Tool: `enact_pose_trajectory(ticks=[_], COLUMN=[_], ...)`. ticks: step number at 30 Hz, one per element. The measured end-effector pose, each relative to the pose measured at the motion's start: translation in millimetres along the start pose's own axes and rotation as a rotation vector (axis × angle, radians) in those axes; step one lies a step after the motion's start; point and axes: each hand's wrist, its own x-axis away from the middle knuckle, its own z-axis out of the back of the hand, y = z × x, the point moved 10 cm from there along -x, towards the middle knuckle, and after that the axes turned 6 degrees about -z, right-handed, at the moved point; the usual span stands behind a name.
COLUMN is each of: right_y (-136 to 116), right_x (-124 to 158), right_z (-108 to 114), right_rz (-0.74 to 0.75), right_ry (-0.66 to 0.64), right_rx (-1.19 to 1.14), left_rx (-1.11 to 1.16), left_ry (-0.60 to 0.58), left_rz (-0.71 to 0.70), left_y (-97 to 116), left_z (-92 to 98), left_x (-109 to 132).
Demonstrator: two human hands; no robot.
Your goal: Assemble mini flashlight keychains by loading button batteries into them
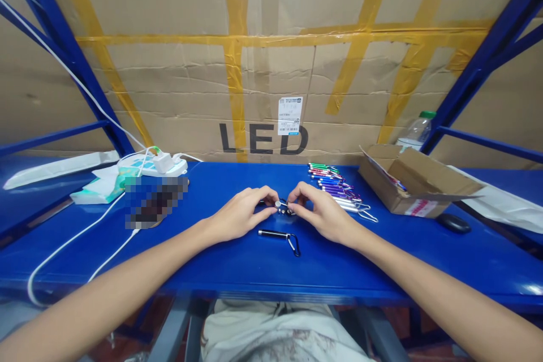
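My left hand [240, 212] and my right hand [320, 212] meet over the middle of the blue table, fingertips pinched on a small black-and-silver piece [279, 205]. It looks like part of a slim tube with a carabiner, but fingers cover much of it. Just in front of the hands lies a slim black tube with a black carabiner clip [275, 233], touched by neither hand. To the right of my right hand, similar tubes with carabiners [335, 184] lie in a row, in green, red, blue, purple and silver.
An open cardboard box [386, 198] stands at the right, with a black computer mouse [453, 223] beside it. At the left are a white power strip [172, 167], a tissue pack [97, 188], white cables and a blurred-out item [156, 203]. A large cardboard sheet [182, 96] backs the table.
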Motion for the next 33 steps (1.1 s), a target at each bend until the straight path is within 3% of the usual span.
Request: enact_pose_trajectory(ticks=[13, 19, 25, 33], right_y=[-14, -22, -12, 5], right_x=[0, 0, -2, -7], right_z=[4, 8, 2, -9], right_rz=[0.094, 0.125, 0.009, -0.143], right_ry=[0.018, 0.034, -0.013, -0.038], right_rx=[-0.086, -0.112, -0.297, -0.394], left_rx=[0.099, 0.261, 0.375, 0.347], left_ry=[-0.066, -0.042, -0.030, -0.046], left_rz=[-0.036, 0.028, 0.082, 0.077], left_y=[0, -5, -9, -9], left_z=[-10.2, -12.7, -17.8, -20.0], left_x=[-1, -2, -2, -3])
